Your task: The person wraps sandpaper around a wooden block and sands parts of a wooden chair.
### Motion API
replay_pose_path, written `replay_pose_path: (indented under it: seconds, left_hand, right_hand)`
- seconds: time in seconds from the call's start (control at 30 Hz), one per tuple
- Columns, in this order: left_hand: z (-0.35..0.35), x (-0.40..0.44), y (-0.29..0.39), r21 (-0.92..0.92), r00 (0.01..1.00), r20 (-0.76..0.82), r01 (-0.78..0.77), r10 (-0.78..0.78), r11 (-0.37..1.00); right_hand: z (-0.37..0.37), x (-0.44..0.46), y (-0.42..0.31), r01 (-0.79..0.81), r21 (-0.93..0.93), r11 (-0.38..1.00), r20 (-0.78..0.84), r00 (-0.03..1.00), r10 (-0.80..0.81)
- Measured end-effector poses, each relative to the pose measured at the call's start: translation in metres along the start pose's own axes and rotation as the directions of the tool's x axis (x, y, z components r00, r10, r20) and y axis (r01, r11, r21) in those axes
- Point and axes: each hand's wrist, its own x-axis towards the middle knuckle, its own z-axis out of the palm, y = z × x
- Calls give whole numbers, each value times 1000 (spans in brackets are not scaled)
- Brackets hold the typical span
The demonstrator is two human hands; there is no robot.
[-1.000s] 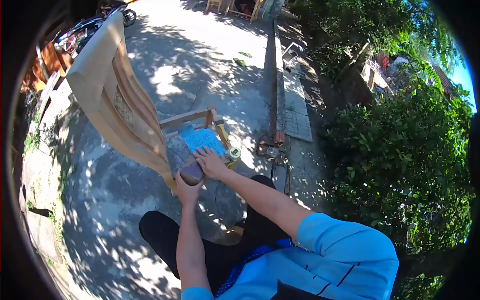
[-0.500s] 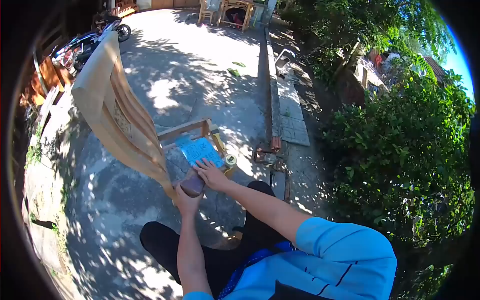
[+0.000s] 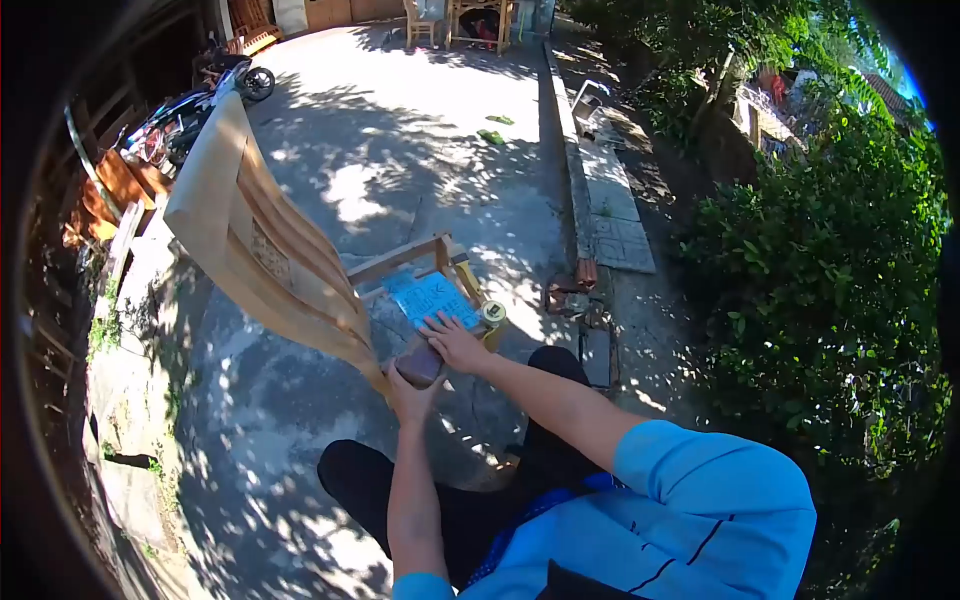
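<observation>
A tall, unpainted wooden chair stands tilted in front of me, its carved back rising on the left. Across its seat frame lies a light-blue sheet with dark markings. My left hand is closed around a purplish-brown piece, possibly sandpaper, low by the chair back. Just right of that piece, my right hand rests with fingers spread at the near edge of the blue sheet. A round yellowish roll or can sits at the frame's right corner.
Sunlit concrete stretches ahead, dappled with shade. Motorbikes stand at the far left. More wooden furniture is at the back. A low curb and dense bushes line the right side.
The view has shifted, so the chair, sheet and hands appear further right. Both hands keep about the same places relative to the chair, and the left still holds the brown piece.
</observation>
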Motion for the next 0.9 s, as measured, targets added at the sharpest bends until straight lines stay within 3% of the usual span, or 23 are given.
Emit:
replay_pose_path:
  seconds: [0.03, 0.17, 0.27, 0.6, 0.9]
  left_hand:
    - [-1, 1, 4, -14, 999, 17, 30, -30, 999]
    - [-19, -2, 28, 328, 997, -3, -70, 75, 942]
    - [-18, 7, 29, 324, 979, 41, -202, 199, 924]
    - [-7, -1, 38, 254, 998, 47, 33, -46, 967]
    - [-9, 5, 29, 215, 994, 76, -97, 82, 972]
  right_hand:
    - [-1, 4, 5, -3, -3, 1000, -11, 1000, 3]
    - [-2, 8, 8, 1, 0, 1000, -36, 999, -1]
    - [-3, 9, 8, 3, 12, 1000, -50, 999, -3]
    - [-4, 6, 11, 65, 52, 996, -84, 995, -61]
    - [-13, 10, 18, 119, 31, 992, -24, 993, -118]
